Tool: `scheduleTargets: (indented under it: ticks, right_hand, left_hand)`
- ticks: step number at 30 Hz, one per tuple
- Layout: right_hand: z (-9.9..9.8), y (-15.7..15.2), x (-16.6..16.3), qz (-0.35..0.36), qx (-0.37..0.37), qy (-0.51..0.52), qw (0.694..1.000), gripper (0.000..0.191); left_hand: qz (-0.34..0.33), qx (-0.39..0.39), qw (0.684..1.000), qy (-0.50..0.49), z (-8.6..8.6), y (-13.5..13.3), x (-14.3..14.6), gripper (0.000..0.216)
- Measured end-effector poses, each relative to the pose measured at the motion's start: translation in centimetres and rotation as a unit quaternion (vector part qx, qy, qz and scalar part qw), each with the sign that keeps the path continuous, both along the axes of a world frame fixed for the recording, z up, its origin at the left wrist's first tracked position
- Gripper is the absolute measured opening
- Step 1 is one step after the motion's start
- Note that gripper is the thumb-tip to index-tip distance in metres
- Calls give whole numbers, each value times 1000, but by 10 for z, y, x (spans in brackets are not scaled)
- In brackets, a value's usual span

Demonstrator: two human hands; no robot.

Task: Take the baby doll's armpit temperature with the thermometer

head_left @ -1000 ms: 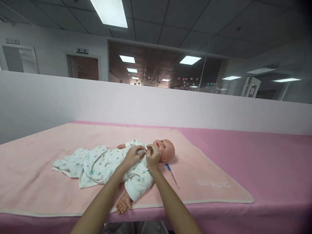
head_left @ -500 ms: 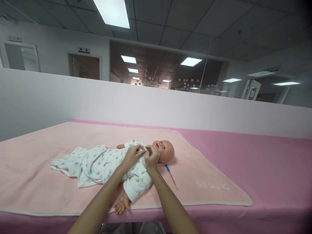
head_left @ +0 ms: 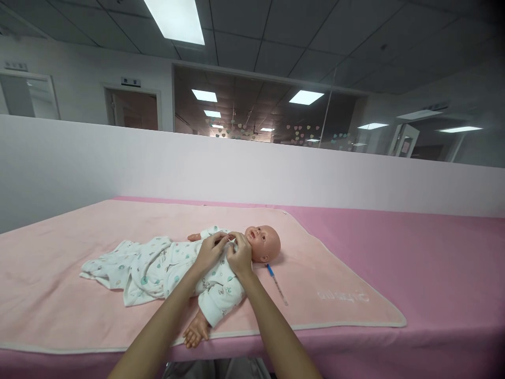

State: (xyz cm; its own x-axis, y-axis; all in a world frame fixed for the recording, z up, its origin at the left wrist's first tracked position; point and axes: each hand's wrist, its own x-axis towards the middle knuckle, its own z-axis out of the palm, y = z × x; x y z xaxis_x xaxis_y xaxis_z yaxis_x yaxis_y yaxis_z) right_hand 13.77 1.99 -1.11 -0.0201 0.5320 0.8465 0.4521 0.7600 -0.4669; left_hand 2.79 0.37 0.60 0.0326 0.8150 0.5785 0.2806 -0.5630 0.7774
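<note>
So the doll (head_left: 263, 243) is on its back about mid-counter, a bit closer to the front edge than the back, head pointing toward the right end. It's in a white romper (head_left: 158, 263) with little teal prints, and both my hands are at the neckline, right under the chin.

My left hand (head_left: 210, 253) is closed down narrow, fingertips pinching the collar cloth. My right hand (head_left: 239, 255) is the same, fingers curled in tight on the fabric. Too small to tell if there's a snap between them or just cloth.

What changed in the last second: my right hand slid off the chin and in toward the chest, so the face is fully uncovered now, and the knuckles sit lower and flatter instead of bunched up. The left barely moved. I read that as the fiddling at the collar settling down onto the fabric, though that's a guess. The doll itself hasn't shifted.

Counting outward:
- one doll and one romper, the empty-looking legs trailing toward the left end
- two doll hands showing: one bare hand (head_left: 196, 330) out of the sleeve near the front edge, one far hand (head_left: 193, 237) on the back side
- one thin stick (head_left: 277, 284) with a blue end, just beside the head on the right, apart from it
- one peach blanket (head_left: 335, 273) under everything, white trim
- one pink counter (head_left: 434, 263), bare past the blanket's right edge

Only my own two hands are in view.
</note>
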Motion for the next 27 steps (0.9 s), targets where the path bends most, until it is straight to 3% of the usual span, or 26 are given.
scheduleTargets:
  ticks: [5, 7, 9, 12, 15, 20, 27]
  right_hand:
    - [-3, 3, -1, -14, 12, 0, 1000, 36]
    - [-3, 3, -1, -16, 24, 3, 1000, 36]
    - [-3, 2, -1, -20, 37, 7, 999, 34]
    - [-3, 1, -1, -25, 56, 9, 998, 31]
    - [-1, -1, -1, -25, 74, -2, 997, 33]
    - [2, -8, -4, -16, 71, -56, 996, 32]
    - [4, -14, -11, 1, 59, -193, 979, 14]
  left_hand:
    - [29, -59, 977, -204, -3, 13, -18, 36]
    - [42, -77, 967, -240, -2, 14, -26, 37]
    - [36, -86, 976, -198, 0, 10, -33, 35]
    - [2, -79, 997, -27, 4, -4, -41, 30]
    - [-16, -79, 994, 73, 9, -18, -49, 26]
    - [-61, -127, 987, 78, 12, -24, -58, 21]
    - [-87, -101, 990, 53, 9, -23, -55, 20]
